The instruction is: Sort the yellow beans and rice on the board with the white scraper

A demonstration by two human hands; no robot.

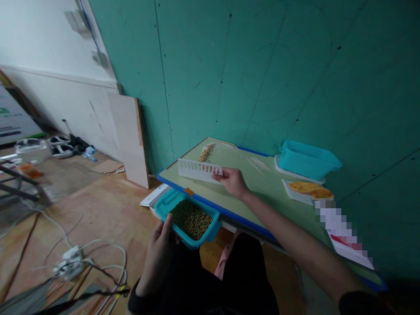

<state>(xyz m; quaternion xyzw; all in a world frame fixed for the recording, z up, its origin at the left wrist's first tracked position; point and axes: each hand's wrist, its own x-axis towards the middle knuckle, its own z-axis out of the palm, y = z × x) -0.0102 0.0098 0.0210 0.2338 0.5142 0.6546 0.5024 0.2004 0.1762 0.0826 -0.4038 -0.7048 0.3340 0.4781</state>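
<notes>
My left hand point(158, 247) grips the near rim of a turquoise plastic container point(213, 234), thumb over the edge. Inside lie dark green beans point(183, 211) on one side and tan soybeans point(199, 224) on the other. The container sits low against the blue front edge of the table point(262, 190). Over the tabletop, my right hand point(233, 181) is closed on the right end of a white slotted plastic strip point(200, 170), which stands on its long side. Behind the strip, a small heap of tan beans point(206, 153) lies near the table's far left corner, partly seen through the slots.
At the table's right stand a second turquoise container point(308, 159) and a white tray with a yellow cloth point(310, 189). A green wall point(262, 78) rises behind. Cables and a power strip point(70, 262) lie on the floor at left, near a leaning board point(129, 135).
</notes>
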